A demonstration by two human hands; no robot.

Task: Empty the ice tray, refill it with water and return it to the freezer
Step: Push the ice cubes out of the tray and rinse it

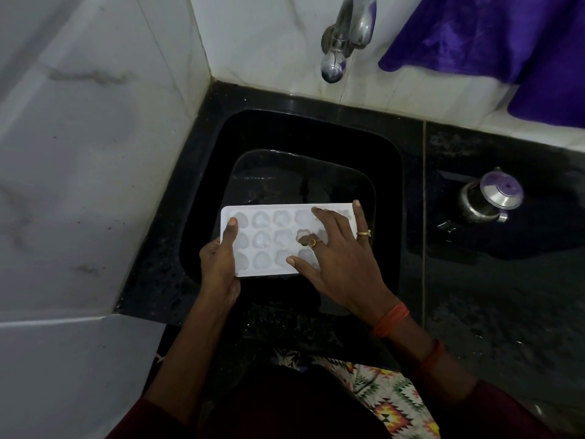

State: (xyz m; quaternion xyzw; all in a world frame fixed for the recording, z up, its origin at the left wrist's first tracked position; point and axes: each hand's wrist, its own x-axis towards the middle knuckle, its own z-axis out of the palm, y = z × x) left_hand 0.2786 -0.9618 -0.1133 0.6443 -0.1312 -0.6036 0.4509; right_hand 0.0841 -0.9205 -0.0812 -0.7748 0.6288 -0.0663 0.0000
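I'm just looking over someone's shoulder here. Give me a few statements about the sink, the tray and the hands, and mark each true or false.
1. The white ice tray is held over the black sink. True.
2. The left hand grips the tray's left end, thumb on top. True.
3. Water is streaming from the tap. False: no stream is visible.
4. The right hand hangs away from the tray. False: its spread fingers rest on the tray's right part.
5. A steel pot with a lid stands on the counter right of the sink. True.
6. The towel by the tap is green. False: it is purple.
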